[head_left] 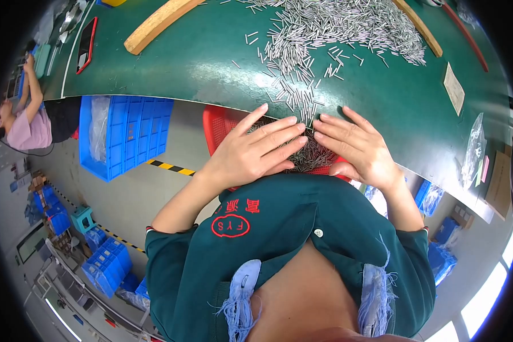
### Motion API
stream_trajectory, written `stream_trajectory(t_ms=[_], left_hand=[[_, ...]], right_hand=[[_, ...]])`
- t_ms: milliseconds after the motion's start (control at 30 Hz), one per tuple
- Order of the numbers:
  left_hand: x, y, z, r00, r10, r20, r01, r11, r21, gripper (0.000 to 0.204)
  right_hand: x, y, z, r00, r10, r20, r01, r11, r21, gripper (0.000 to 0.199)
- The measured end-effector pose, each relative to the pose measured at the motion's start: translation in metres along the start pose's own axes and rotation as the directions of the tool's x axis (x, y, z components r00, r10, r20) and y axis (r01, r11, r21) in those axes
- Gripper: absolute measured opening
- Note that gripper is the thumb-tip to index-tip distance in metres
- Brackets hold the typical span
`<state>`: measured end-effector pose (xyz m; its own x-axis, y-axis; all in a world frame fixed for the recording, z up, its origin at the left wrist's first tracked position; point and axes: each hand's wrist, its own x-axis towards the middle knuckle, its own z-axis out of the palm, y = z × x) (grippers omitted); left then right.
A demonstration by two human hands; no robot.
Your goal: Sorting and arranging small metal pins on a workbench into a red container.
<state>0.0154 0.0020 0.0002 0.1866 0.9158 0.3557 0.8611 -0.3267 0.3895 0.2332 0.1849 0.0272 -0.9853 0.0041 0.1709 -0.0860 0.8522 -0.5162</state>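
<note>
A large heap of small metal pins (347, 25) covers the far middle of the green tabletop (171, 71), and a narrow trail of them runs down to the near edge. My left hand (253, 148) lies with fingers spread at that edge, left of the trail. My right hand (359, 145) faces it from the other side, fingers stretched out, its fingertips beside the pins. Below the edge, against my body, a red plastic basket (215, 128) holds many more pins, partly hidden under both hands.
Wooden bars (159, 25) flank the heap. A red-edged phone (87, 45) lies at the far left, a paper slip (454, 88) and a clear plastic bag (474, 145) at the right. Blue crates (134, 131) stand left below the table. Another person (31, 119) sits at the far left.
</note>
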Motion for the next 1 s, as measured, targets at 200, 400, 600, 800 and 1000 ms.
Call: stream_trajectory(t_ms=[200, 400, 600, 800, 1000], left_hand=[[0.008, -0.011, -0.01, 0.989, -0.147, -0.036, 0.15, 0.979, 0.136, 0.053], [0.013, -0.013, -0.013, 0.999, -0.047, -0.019, 0.048, 0.997, 0.065, 0.058], [0.021, -0.018, -0.014, 0.994, -0.11, 0.017, 0.107, 0.987, 0.12, 0.057], [0.037, -0.016, -0.014, 0.996, -0.063, -0.063, 0.071, 0.989, 0.127, 0.055], [0.032, -0.019, -0.006, 0.998, -0.06, 0.022, 0.058, 0.996, 0.068, 0.07]], right_hand=[[0.012, -0.001, 0.002, 0.997, 0.072, -0.041, -0.075, 0.993, -0.089, 0.065], [0.022, 0.003, -0.001, 0.997, 0.045, -0.063, -0.049, 0.997, -0.062, 0.066], [0.026, 0.008, 0.004, 0.999, 0.017, -0.034, -0.02, 0.993, -0.113, 0.07], [0.04, 0.012, -0.004, 0.988, 0.101, -0.114, -0.122, 0.974, -0.192, 0.076], [0.034, 0.011, -0.005, 0.993, 0.118, -0.014, -0.118, 0.977, -0.176, 0.085]])
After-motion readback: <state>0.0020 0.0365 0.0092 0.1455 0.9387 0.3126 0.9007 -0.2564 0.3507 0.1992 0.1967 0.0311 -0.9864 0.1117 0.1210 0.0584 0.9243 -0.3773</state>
